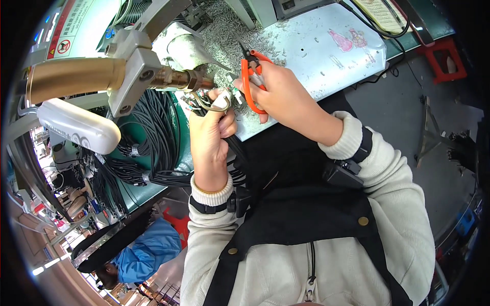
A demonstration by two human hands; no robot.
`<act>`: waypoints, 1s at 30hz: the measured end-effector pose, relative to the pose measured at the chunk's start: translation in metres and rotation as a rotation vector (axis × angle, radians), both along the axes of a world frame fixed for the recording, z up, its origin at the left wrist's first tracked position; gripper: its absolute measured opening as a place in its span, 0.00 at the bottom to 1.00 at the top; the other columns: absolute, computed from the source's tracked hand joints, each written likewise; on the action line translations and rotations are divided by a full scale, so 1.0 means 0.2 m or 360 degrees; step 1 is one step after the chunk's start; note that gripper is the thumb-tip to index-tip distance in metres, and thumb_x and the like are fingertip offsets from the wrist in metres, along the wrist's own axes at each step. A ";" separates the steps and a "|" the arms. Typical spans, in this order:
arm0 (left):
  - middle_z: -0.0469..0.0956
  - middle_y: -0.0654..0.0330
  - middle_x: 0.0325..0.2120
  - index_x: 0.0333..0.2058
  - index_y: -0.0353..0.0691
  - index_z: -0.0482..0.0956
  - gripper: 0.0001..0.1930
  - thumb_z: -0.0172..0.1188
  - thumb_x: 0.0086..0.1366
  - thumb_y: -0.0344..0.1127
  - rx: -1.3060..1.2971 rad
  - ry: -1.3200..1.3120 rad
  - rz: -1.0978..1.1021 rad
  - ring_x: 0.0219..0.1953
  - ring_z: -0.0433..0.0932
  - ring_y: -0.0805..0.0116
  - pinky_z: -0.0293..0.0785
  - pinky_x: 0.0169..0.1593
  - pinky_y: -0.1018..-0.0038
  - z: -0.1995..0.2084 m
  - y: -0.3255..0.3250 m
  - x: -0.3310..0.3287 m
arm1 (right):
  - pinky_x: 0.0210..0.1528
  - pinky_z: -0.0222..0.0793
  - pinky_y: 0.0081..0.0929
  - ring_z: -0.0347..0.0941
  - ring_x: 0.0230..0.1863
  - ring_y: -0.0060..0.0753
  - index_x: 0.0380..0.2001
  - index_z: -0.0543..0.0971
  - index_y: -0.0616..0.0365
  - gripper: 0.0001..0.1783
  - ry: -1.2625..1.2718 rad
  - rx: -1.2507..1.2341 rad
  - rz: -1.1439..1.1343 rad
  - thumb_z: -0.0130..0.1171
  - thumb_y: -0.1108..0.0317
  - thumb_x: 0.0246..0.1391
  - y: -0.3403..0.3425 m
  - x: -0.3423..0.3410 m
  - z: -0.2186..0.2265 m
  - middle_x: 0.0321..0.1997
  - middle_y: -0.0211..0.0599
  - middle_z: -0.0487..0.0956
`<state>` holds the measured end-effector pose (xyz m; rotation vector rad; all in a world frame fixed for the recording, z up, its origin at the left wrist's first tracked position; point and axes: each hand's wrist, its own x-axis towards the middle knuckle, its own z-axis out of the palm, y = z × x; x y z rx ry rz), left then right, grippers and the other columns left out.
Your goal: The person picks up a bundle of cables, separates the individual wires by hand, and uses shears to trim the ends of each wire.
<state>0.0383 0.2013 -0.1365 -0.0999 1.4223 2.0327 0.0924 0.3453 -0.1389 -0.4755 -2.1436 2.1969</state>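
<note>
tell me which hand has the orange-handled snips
The right hand grips the orange-handled snips, held over the littered grey bench top. The left hand instead clutches a black cable bundle with bared wire ends.

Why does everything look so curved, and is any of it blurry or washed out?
Head view: the fisheye lens bends the bench edge toward a dark round rim; the left hand and the right hand with orange scissors are sharp at centre; the white casing glares; the lower-left edge is overexposed and soft.
</note>
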 end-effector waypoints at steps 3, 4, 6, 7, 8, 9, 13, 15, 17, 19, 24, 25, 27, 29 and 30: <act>0.61 0.69 0.15 0.31 0.40 0.67 0.07 0.55 0.54 0.27 0.0022 -0.0014 -0.0037 0.11 0.52 0.84 0.47 0.13 0.87 -0.01 -0.01 -0.02 | 0.12 0.57 0.17 0.62 0.09 0.18 0.28 0.69 0.65 0.10 0.0000 -0.0032 0.0016 0.51 0.67 0.51 0.00 -0.01 -0.02 0.13 0.28 0.66; 0.62 0.69 0.15 0.31 0.39 0.66 0.07 0.55 0.54 0.28 0.0034 -0.0021 -0.0055 0.11 0.52 0.84 0.47 0.13 0.87 -0.01 -0.02 -0.02 | 0.12 0.57 0.17 0.62 0.09 0.18 0.28 0.69 0.65 0.10 0.0000 -0.0046 0.0024 0.51 0.67 0.51 -0.01 -0.02 -0.02 0.13 0.28 0.66; 0.62 0.69 0.16 0.31 0.39 0.66 0.08 0.55 0.54 0.28 0.0027 -0.0030 -0.0051 0.11 0.52 0.84 0.47 0.13 0.87 -0.01 -0.02 -0.03 | 0.12 0.57 0.17 0.62 0.09 0.17 0.28 0.69 0.65 0.10 0.0000 -0.0064 0.0029 0.51 0.67 0.51 -0.01 -0.02 -0.03 0.13 0.28 0.66; 0.62 0.69 0.16 0.31 0.39 0.66 0.08 0.55 0.53 0.28 0.0024 -0.0036 -0.0047 0.11 0.52 0.84 0.47 0.13 0.87 -0.01 -0.02 -0.03 | 0.12 0.57 0.17 0.62 0.09 0.17 0.29 0.69 0.65 0.10 0.0003 -0.0080 0.0033 0.50 0.67 0.51 -0.01 -0.02 -0.03 0.13 0.28 0.66; 0.62 0.68 0.16 0.31 0.39 0.66 0.08 0.56 0.53 0.28 0.0019 -0.0044 -0.0042 0.11 0.52 0.84 0.47 0.13 0.87 -0.01 -0.02 -0.03 | 0.12 0.57 0.17 0.61 0.09 0.17 0.29 0.69 0.65 0.09 0.0004 -0.0097 0.0039 0.50 0.67 0.52 -0.01 -0.02 -0.03 0.13 0.28 0.66; 0.62 0.68 0.16 0.31 0.39 0.66 0.08 0.56 0.53 0.28 0.0016 -0.0050 -0.0039 0.11 0.52 0.84 0.47 0.13 0.87 -0.01 -0.02 -0.03 | 0.12 0.57 0.17 0.61 0.09 0.17 0.29 0.69 0.65 0.09 -0.0002 -0.0101 0.0041 0.50 0.67 0.52 -0.01 -0.02 -0.03 0.13 0.28 0.66; 0.62 0.68 0.16 0.32 0.39 0.65 0.09 0.55 0.53 0.28 -0.0001 0.0016 -0.0023 0.11 0.52 0.84 0.47 0.13 0.87 0.00 0.00 -0.02 | 0.12 0.57 0.16 0.60 0.09 0.17 0.31 0.69 0.64 0.09 0.0012 -0.0087 0.0051 0.49 0.68 0.52 -0.01 -0.03 -0.04 0.13 0.27 0.66; 0.63 0.68 0.16 0.32 0.38 0.65 0.09 0.56 0.52 0.28 0.0018 0.0009 -0.0024 0.11 0.53 0.84 0.47 0.13 0.87 0.00 -0.01 -0.03 | 0.12 0.57 0.16 0.60 0.09 0.16 0.31 0.69 0.63 0.08 0.0001 -0.0054 0.0034 0.49 0.68 0.52 -0.01 -0.03 -0.03 0.13 0.27 0.66; 0.63 0.67 0.17 0.32 0.38 0.65 0.09 0.56 0.52 0.28 0.0030 0.0009 -0.0025 0.11 0.53 0.84 0.47 0.13 0.87 0.00 -0.02 -0.03 | 0.12 0.56 0.16 0.60 0.09 0.16 0.31 0.69 0.63 0.08 -0.0002 -0.0036 0.0025 0.49 0.68 0.52 -0.01 -0.03 -0.03 0.14 0.27 0.66; 0.63 0.67 0.17 0.32 0.37 0.66 0.08 0.55 0.53 0.27 0.0053 0.0013 -0.0055 0.11 0.52 0.84 0.47 0.13 0.87 -0.01 -0.02 -0.03 | 0.12 0.57 0.16 0.60 0.10 0.16 0.31 0.69 0.63 0.08 0.0038 -0.0075 0.0020 0.49 0.68 0.52 -0.02 -0.02 -0.03 0.14 0.27 0.66; 0.62 0.67 0.17 0.31 0.36 0.68 0.06 0.54 0.54 0.27 -0.0048 0.0058 -0.0078 0.12 0.52 0.84 0.47 0.13 0.86 0.01 -0.02 -0.02 | 0.12 0.57 0.15 0.59 0.10 0.15 0.30 0.68 0.63 0.08 0.0060 -0.0167 0.0020 0.50 0.68 0.52 -0.01 0.00 0.01 0.15 0.27 0.66; 0.62 0.67 0.17 0.31 0.36 0.68 0.06 0.54 0.54 0.27 -0.0043 0.0064 -0.0079 0.12 0.52 0.84 0.47 0.13 0.86 0.02 -0.03 -0.02 | 0.12 0.57 0.15 0.59 0.10 0.15 0.30 0.68 0.63 0.08 0.0065 -0.0162 0.0020 0.50 0.68 0.52 -0.01 0.01 0.01 0.15 0.27 0.66; 0.66 0.65 0.19 0.32 0.35 0.70 0.05 0.53 0.55 0.27 0.0083 -0.0038 -0.0172 0.14 0.59 0.81 0.54 0.16 0.84 0.03 -0.06 0.01 | 0.12 0.57 0.14 0.59 0.11 0.14 0.31 0.68 0.62 0.07 0.0068 -0.0255 0.0017 0.50 0.69 0.51 -0.03 0.05 0.00 0.16 0.27 0.66; 0.68 0.64 0.20 0.32 0.34 0.71 0.05 0.53 0.56 0.27 0.0152 -0.0077 -0.0217 0.15 0.62 0.80 0.58 0.18 0.83 0.06 -0.08 0.05 | 0.12 0.57 0.14 0.59 0.11 0.14 0.31 0.68 0.62 0.07 0.0081 -0.0295 0.0020 0.50 0.69 0.51 -0.02 0.08 0.01 0.16 0.26 0.66; 0.70 0.62 0.23 0.33 0.34 0.71 0.06 0.52 0.56 0.26 0.0034 0.0013 -0.0129 0.18 0.64 0.78 0.61 0.21 0.82 0.07 -0.08 0.09 | 0.13 0.57 0.14 0.59 0.11 0.14 0.30 0.68 0.62 0.07 0.0084 -0.0304 0.0026 0.50 0.69 0.51 -0.02 0.10 0.01 0.16 0.26 0.66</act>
